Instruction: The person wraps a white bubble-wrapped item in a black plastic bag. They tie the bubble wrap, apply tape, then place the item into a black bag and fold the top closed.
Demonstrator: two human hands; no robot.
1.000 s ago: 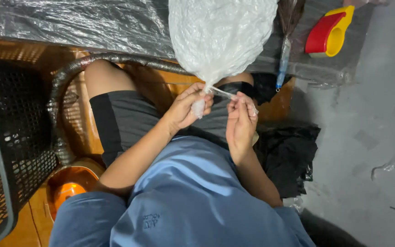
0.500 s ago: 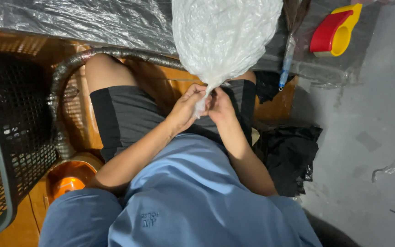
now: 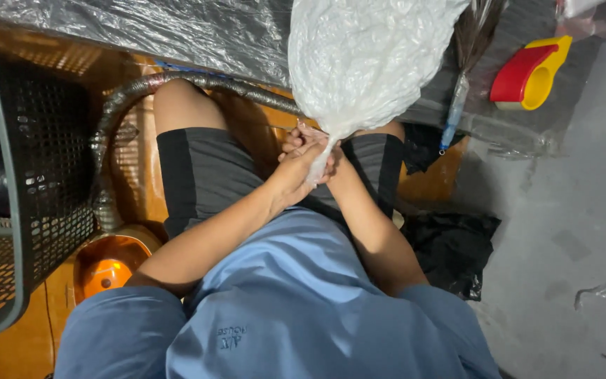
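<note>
A seated person, seen from above, works with both hands pressed together over the lap. The left hand and right hand are both closed around the twisted neck of a large bulging clear plastic bag. The bag swells out on the far side of the hands, so gripping the gathered neck seems to keep it pinched closed. The film is thin, crinkled and glossy, with a lumpy whitish filling that cannot be made out.

On the far side, a table edge is draped in wrinkled grey plastic sheeting. At far right on it lies a red and yellow tape dispenser. A ribbed silvery flexible hose curves past the left knee. At left stands a black mesh basket; near it, low down, sits a shiny orange round object. A crumpled black bag lies on the grey floor at right. The person wears a blue shirt and dark grey shorts.
</note>
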